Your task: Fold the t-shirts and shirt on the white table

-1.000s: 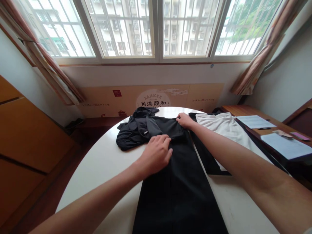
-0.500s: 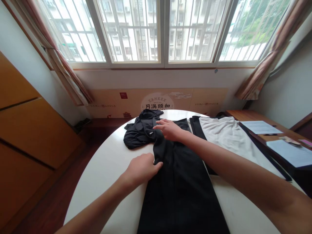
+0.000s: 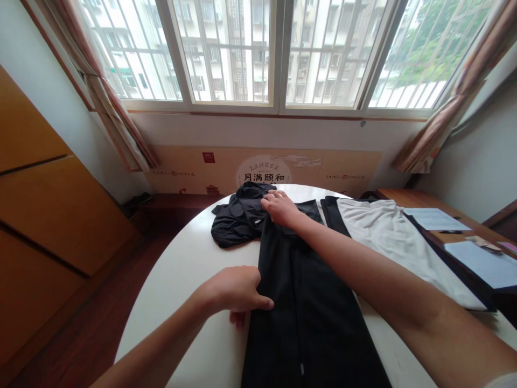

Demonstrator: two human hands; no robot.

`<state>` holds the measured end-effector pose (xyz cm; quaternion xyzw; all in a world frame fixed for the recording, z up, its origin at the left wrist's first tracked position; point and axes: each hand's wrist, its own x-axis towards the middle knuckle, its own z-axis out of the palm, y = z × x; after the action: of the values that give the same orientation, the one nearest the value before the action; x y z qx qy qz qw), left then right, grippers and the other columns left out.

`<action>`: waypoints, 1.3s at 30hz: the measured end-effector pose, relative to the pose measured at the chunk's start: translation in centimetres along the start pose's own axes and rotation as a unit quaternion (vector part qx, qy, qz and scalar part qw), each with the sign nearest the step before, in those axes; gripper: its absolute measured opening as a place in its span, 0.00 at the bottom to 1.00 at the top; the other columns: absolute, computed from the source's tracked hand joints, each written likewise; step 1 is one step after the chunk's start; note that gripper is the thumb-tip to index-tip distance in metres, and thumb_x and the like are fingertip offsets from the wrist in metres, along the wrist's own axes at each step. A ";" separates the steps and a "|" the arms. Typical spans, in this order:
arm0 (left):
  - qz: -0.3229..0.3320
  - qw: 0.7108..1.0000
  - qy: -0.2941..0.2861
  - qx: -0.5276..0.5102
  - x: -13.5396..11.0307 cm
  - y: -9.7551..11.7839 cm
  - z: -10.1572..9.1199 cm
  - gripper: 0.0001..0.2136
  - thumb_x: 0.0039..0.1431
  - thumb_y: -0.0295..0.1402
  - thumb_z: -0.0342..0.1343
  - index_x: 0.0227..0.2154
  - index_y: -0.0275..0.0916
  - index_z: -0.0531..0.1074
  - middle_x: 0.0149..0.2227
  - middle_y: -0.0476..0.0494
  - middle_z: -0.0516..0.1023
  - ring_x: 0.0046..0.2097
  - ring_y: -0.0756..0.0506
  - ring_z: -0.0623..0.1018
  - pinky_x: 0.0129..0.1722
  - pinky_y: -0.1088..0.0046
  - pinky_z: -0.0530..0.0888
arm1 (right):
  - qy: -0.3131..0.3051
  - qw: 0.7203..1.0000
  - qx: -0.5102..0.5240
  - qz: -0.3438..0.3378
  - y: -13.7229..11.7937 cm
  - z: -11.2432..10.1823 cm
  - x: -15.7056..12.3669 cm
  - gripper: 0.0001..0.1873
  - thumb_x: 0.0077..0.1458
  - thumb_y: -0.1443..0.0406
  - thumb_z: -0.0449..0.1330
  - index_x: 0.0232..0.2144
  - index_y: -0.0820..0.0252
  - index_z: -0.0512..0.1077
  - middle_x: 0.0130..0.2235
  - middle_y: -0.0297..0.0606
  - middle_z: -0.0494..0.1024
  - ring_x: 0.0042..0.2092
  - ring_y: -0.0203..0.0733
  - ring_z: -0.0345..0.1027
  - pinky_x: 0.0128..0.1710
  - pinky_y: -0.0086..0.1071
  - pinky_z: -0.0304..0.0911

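A long black garment [image 3: 319, 302], by its shape a pair of trousers, lies lengthwise on the white round table [image 3: 181, 280]. My left hand [image 3: 236, 291] pinches its left edge, thumb on top and some fingers tucked under the cloth. Farther up, my right hand [image 3: 279, 207] is closed on the garment's far left corner, its fingers curled. A crumpled black cloth [image 3: 238, 215] with a small white tag lies just left of that hand. To the right, a folded white garment [image 3: 375, 226] rests over dark cloth [image 3: 333, 210].
At the right stands a wooden desk [image 3: 398, 196] with papers [image 3: 434, 219] on it. Behind the table, a printed beige board [image 3: 177, 167] leans under the barred window [image 3: 230, 54]. A wooden cabinet [image 3: 36, 215] is at the left.
My left hand has slid down the garment's left edge, toward me. My right hand's fingers have closed on the far corner, and the cloth there lies flatter.
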<state>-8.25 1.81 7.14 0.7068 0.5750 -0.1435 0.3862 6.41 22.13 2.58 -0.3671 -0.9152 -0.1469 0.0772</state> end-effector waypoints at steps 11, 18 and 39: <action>-0.002 0.994 0.051 0.101 -2.1 1.0 1.0 0.27 0.53 0.48 0.68 0.10 0.41 0.63 0.19 0.41 0.77 0.30 0.36 0.83 0.38 0.62 0.76 | -0.101 0.963 0.082 0.238 5.9 1.2 -3.0 0.27 0.68 0.51 0.56 0.58 0.67 0.70 0.59 0.61 0.75 0.61 0.64 0.66 0.56 0.49 0.64; 0.174 0.930 0.284 0.155 -2.0 3.6 4.5 0.19 0.73 0.48 0.49 0.39 0.38 0.76 0.37 0.37 0.84 0.40 0.34 0.84 0.40 0.59 0.78 | -0.182 0.944 0.155 0.228 11.4 0.9 -7.1 0.12 0.56 0.57 0.70 0.30 0.60 0.77 0.33 0.42 0.82 0.39 0.50 0.76 0.40 0.34 0.63; 0.411 0.818 0.296 0.274 2.4 1.9 11.0 0.38 0.74 0.51 0.47 0.73 0.24 0.52 0.74 0.26 0.51 0.76 0.34 0.53 0.75 0.57 0.54 | -0.139 0.961 0.183 0.152 1.0 3.3 -9.9 0.43 0.72 0.46 0.40 0.76 0.70 0.47 0.78 0.54 0.41 0.78 0.58 0.31 0.74 0.58 0.35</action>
<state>-3.13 -4.37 -0.97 0.9624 0.2550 0.0930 0.0108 14.12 17.42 -2.81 -0.4979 -0.8618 0.0894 0.0366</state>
